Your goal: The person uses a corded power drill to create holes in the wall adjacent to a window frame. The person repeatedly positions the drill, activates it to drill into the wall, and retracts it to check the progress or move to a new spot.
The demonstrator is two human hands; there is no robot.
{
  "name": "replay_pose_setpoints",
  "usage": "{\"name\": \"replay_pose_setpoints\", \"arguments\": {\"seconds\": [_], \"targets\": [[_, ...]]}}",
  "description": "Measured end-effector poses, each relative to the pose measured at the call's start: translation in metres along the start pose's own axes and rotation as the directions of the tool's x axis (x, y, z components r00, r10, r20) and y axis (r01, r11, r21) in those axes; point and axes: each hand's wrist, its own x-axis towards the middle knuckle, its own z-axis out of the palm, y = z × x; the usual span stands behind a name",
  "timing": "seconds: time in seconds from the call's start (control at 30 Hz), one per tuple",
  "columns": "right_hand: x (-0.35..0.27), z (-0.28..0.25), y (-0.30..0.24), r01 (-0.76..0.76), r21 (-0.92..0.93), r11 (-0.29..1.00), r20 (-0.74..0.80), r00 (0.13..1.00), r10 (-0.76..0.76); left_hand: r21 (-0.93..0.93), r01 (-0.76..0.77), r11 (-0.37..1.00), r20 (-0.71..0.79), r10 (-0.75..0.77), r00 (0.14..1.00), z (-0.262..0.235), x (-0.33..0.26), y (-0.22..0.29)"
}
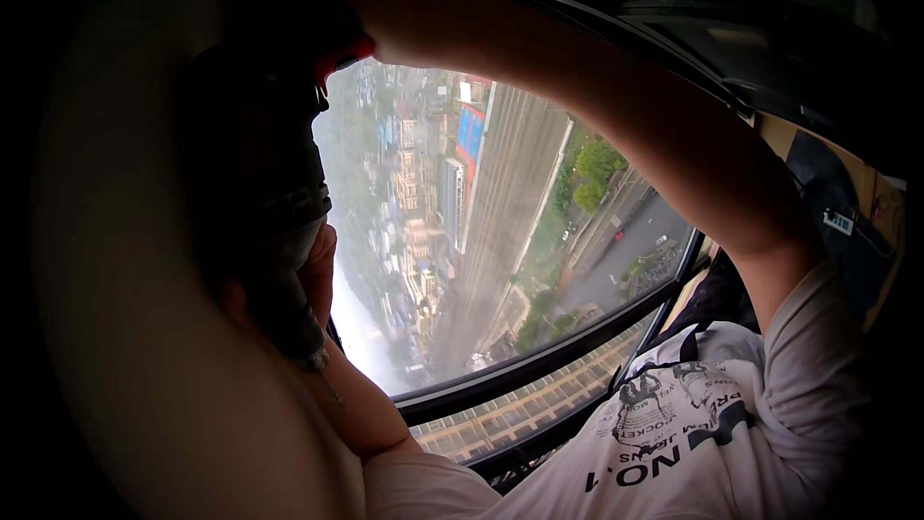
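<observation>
While hands (409,12) grip, drill (284,197) pts lower-R in view, long axis steep.

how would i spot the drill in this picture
Start at the big bright window. Along its left side, a dark drill runs between the right hand above and the left hand below. The red part near the right hand sets it apart from the black window frame.
</observation>
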Motion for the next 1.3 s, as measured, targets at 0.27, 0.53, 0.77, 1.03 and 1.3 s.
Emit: {"name": "replay_pose_setpoints", "arguments": {"seconds": [0.27,0.53,0.77,1.03,1.3], "targets": [[-0.006,-0.012,0.004,-0.019,0.035,0.999,-0.01,1.0,0.02,-0.081,-0.011,0.997,-0.005,0.011,1.0,-0.006,0.013,-0.002],[0.002,-0.028,0.009,0.065,0.003,0.998,-0.103,0.993,-0.065,-0.117,-0.009,0.993,-0.002,0.008,1.0,-0.003,0.024,-0.007],[0.007,-0.015,0.011,0.112,0.035,0.993,-0.213,0.972,-0.102,-0.153,-0.016,0.988,-0.01,0.015,1.0,-0.007,0.032,-0.012],[0.002,-0.032,0.0,0.138,0.133,0.981,-0.218,0.97,-0.107,-0.152,-0.024,0.988,-0.076,0.013,0.997,-0.001,0.014,0.002],[0.009,-0.021,0.019,0.203,0.057,0.977,-0.315,0.933,-0.176,-0.128,-0.026,0.991,-0.024,0.023,0.999,-0.001,0.032,-0.013]]}}
